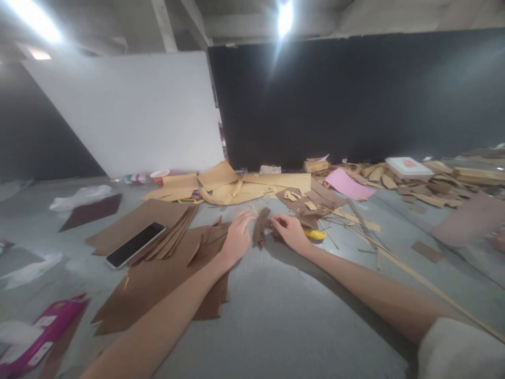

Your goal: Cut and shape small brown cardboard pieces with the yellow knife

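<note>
A small strip of brown material (261, 227) stands out on the grey table (276, 326) between my two hands. My left hand (240, 231) is just left of it, fingers extended and somewhat blurred, with a thin pale sliver near the fingertips. Close on the strip's right side, my right hand (290, 230) has its fingers curled together near a dark brown piece; what they hold, if anything, is too small to tell. A yellow-handled tool (314, 234) lies beside my right hand. Brown sheets (158, 284) are piled left of my left hand.
A phone (135, 245) rests on the brown sheets. Tan sheets (221, 184) and scraps line the back, with a pink sheet (349, 184) and a white box (409, 168) at the right. A magenta item (51, 329) lies front left. Long strips (418, 276) cross the right side.
</note>
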The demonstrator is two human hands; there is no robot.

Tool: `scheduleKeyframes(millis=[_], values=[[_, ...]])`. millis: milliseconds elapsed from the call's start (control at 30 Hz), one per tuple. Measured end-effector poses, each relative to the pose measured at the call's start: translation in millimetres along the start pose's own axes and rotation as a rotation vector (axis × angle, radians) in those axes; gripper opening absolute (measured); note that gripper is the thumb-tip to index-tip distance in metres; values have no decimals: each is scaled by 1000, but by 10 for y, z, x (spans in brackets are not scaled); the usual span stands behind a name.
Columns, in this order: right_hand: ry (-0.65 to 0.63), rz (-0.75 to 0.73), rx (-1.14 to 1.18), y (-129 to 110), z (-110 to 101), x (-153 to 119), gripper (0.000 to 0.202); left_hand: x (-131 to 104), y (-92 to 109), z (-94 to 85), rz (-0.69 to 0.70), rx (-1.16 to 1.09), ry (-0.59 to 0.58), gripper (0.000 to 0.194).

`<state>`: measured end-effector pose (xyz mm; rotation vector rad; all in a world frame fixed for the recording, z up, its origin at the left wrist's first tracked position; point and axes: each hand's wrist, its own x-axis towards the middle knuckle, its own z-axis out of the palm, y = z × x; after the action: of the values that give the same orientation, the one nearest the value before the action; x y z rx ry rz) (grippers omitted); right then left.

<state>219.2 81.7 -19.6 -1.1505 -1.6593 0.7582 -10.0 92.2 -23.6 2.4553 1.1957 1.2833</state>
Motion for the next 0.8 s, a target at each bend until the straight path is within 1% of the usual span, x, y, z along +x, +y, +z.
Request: scheduleKeyframes(millis=[33, 67, 133, 200, 300, 333, 467, 533, 600, 800], values=[[-11, 2, 2, -9, -1, -3, 37, 4, -5, -14, 12, 12, -13, 62], [-16, 4, 4, -15, 0, -5, 37, 7, -11, -26, 24, 21, -50, 66], [-11, 12, 15, -10, 6, -4, 36, 11, -21, -39, 63, 23, -163, 69], [24, 18, 18, 14, 14, 4, 34, 13, -12, -35, 113, 18, -254, 64], [75, 8, -21, 64, 21, 26, 32, 22, 56, -30, 191, 34, -331, 50], [92, 7, -36, 78, 21, 35, 32, 26, 88, -34, 222, 44, -352, 48], [222, -52, -48, 114, 23, 58, 32, 38, 194, -59, 399, 75, -476, 49], [248, -83, -30, 125, 26, 64, 34, 36, 213, -61, 443, 70, -539, 46], [229, -89, -13, 137, 30, 67, 36, 29, 208, -51, 418, 55, -556, 43], [182, -49, 61, 142, 44, 67, 38, 3, 145, -4, 225, 97, -456, 32]])
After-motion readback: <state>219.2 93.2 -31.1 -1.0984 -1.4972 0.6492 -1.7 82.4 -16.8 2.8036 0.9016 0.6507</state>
